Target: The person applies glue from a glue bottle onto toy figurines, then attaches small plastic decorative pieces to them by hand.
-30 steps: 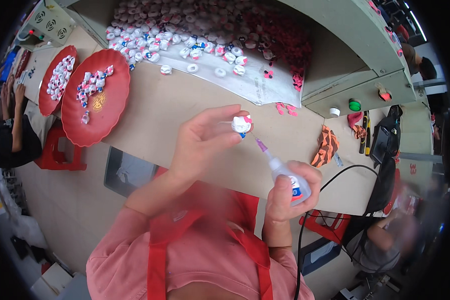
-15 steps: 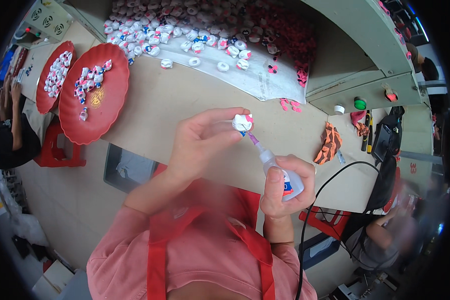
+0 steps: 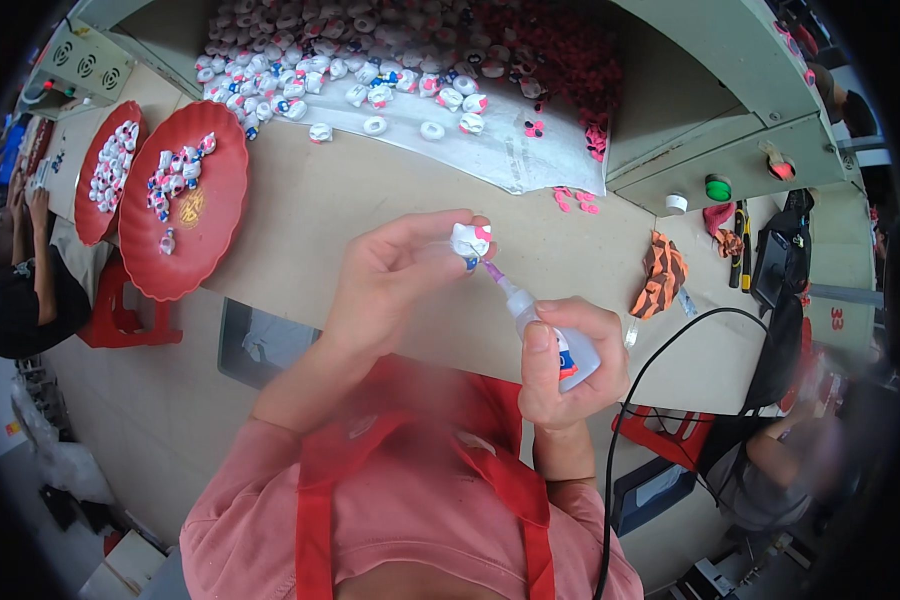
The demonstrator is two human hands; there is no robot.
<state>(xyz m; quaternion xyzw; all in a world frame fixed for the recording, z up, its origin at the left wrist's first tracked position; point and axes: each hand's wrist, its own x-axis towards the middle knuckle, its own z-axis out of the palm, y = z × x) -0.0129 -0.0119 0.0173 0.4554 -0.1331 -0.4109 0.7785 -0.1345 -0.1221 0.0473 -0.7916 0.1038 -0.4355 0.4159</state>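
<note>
Between the thumb and fingers of my left hand is a small white figurine with a pink piece and a blue part. My right hand is wrapped round a clear squeeze bottle with a blue and red label. Its narrow purple nozzle points up and left, and the tip touches or nearly touches the lower right of the figurine. Both hands are over the near part of the table. Whether any liquid is coming out is too small to tell.
Many white figurine pieces and pink bits lie on a white sheet at the back. Two red scalloped plates with figurines are at left. An orange-black cloth, cutters and a black cable lie right. Co-workers sit on both sides.
The view has shifted slightly. Both hands keep their grips, with the nozzle still at the figurine's lower right side.
</note>
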